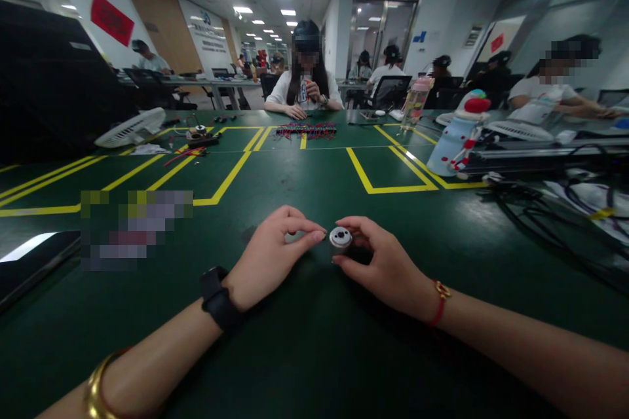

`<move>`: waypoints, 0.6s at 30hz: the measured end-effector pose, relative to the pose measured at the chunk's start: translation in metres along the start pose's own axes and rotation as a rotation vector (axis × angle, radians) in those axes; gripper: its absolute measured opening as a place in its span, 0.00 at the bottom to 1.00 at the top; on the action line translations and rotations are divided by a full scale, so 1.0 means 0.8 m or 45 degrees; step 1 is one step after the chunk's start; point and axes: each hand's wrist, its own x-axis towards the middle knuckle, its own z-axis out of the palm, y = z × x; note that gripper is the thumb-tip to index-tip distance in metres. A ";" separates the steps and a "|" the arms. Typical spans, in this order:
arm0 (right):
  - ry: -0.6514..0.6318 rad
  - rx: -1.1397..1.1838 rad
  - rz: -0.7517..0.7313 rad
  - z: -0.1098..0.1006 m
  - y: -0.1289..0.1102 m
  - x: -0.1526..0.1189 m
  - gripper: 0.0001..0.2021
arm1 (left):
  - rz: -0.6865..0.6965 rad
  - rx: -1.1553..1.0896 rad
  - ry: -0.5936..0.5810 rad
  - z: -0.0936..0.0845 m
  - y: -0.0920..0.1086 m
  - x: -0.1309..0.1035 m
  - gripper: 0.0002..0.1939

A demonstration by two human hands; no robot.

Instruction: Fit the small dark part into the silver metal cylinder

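A small silver metal cylinder [340,239] with dark holes in its top face stands upright on the green table, near the middle of the view. My right hand [378,262] grips it from the right, thumb at the near side and fingers at the far side. Just left of the cylinder, my left hand [278,252] has its thumb and index fingertips pinched together. Whatever is between those fingertips, if anything, is too small to make out. The left hand does not touch the cylinder.
Black cables [535,222] lie at the right, by a blue bottle [446,144]. Across the green table [295,340], a person sits behind a row of coloured wires [305,130]. A dark flat device [39,262] lies at the left edge.
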 end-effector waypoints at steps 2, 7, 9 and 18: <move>0.003 -0.019 -0.011 0.000 0.001 -0.001 0.21 | 0.017 0.099 -0.115 0.008 -0.010 -0.002 0.10; -0.012 -0.001 0.012 -0.001 -0.001 -0.002 0.19 | 0.034 0.117 -0.210 0.015 -0.018 -0.003 0.10; 0.027 -0.012 0.043 -0.010 0.000 0.002 0.19 | 0.000 0.004 -0.215 0.003 -0.019 -0.002 0.11; 0.701 -0.984 0.640 -0.192 0.062 0.022 0.20 | -0.600 -0.391 0.266 -0.070 -0.089 0.006 0.21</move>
